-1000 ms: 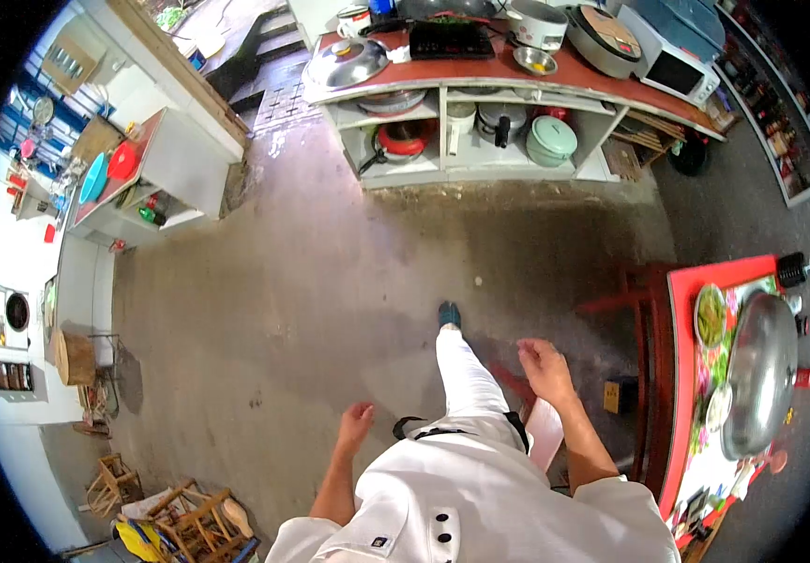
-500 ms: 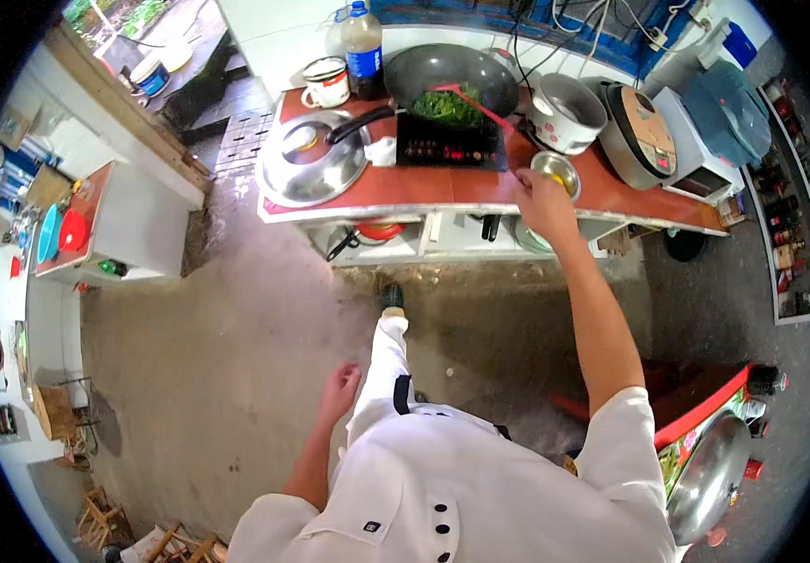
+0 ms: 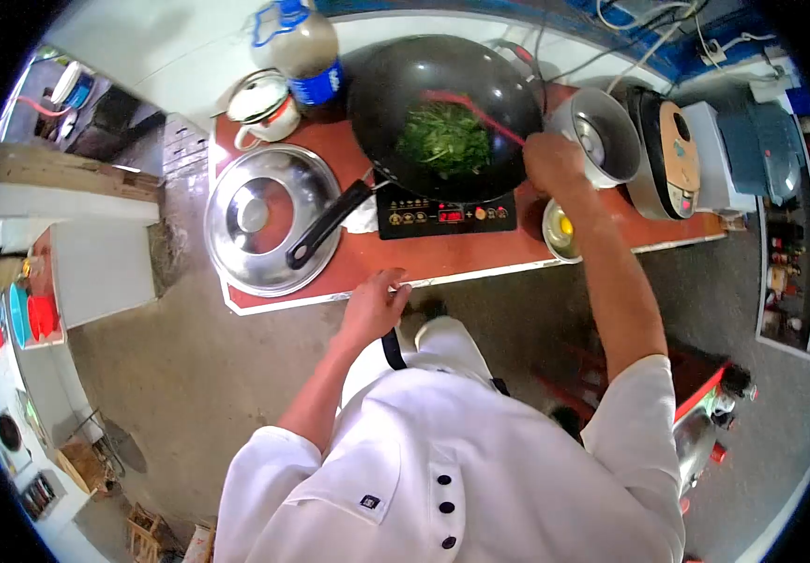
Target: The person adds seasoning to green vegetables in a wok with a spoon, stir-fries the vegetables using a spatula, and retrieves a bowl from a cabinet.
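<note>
My right hand (image 3: 555, 164) is closed round the end of a red spatula (image 3: 489, 119), whose head rests among chopped greens (image 3: 444, 139) in a black wok (image 3: 381, 103). The wok sits on an induction cooker (image 3: 447, 218) with a lit red display. Below my right wrist is a small metal bowl (image 3: 555, 246) with something yellow in it. My left hand (image 3: 377, 302) is near the counter's front edge, fingers loosely apart and holding nothing. The wok's black handle (image 3: 330, 223) points toward me, over a steel lid (image 3: 227, 246).
On the red counter (image 3: 367, 263) stand an enamel mug (image 3: 264, 111), a large bottle (image 3: 309, 61), a pot (image 3: 611, 131) and a rice cooker (image 3: 672, 159). Cables (image 3: 639, 56) hang along the wall. A red-edged table (image 3: 700, 394) is at the lower right.
The counter and wok are closer. My right hand has moved from near the small bowl to the spatula and taken hold of it. My left hand has risen toward the counter edge.
</note>
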### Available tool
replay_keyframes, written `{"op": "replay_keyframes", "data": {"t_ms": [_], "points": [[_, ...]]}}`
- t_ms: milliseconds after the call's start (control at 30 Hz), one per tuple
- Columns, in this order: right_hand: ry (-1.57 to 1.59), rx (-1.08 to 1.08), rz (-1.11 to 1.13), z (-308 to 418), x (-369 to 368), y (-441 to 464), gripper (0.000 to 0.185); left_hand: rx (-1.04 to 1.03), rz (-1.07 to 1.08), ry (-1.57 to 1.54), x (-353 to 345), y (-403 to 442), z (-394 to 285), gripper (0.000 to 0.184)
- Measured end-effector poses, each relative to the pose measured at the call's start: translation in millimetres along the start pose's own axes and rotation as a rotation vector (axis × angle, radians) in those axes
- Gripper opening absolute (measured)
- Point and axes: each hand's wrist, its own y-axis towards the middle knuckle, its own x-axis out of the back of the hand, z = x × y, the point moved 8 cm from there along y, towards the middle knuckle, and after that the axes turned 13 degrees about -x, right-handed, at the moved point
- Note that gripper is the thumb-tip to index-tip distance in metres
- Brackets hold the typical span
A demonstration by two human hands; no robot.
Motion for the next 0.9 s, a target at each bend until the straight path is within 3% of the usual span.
{"op": "replay_keyframes", "data": {"t_ms": [67,100,133,200,233,267,333,467,533,600,667,900], "points": [[0.037,0.081,-0.137,-23,26,-7,0.018,0.011,0.056,0.016,-17,3,11,0.028],[0.091,0.086,-0.117,-36,30,-4,0.016,0.005,0.139,0.034,-35,9,19,0.039],[0.09,0.082,-0.125,-43,37,-2,0.016,-0.003,0.136,0.036,-42,21,12,0.039],[0.375,0.049,-0.094,-57,41,-9,0.022,-0.245,0.249,0.374,-78,38,-16,0.054],[0.367,0.056,-0.077,-61,36,-13,0.022,-0.319,0.326,0.404,-98,49,-20,0.066],[0.456,0.106,-0.064,-64,38,-16,0.024,-0.306,0.326,0.396,-109,58,-24,0.066],[0.543,0.177,-0.07,-74,52,-13,0.027,-0.195,0.551,0.511,-132,84,-31,0.073],[0.393,0.267,0.084,-97,44,-8,0.029,-0.258,0.557,0.733,-167,110,-29,0.081],[0.287,0.326,0.009,-101,62,-6,0.027,-0.388,0.307,0.739,-181,120,-28,0.082],[0.32,0.346,0.043,-102,56,1,0.026,-0.384,0.263,0.806,-191,121,-29,0.081],[0.331,0.355,0.0,-102,48,12,0.026,-0.264,0.372,0.662,-198,126,-24,0.082],[0.457,0.495,-0.041,-102,57,4,0.029,-0.182,0.304,0.77,-210,127,-5,0.08]]}}
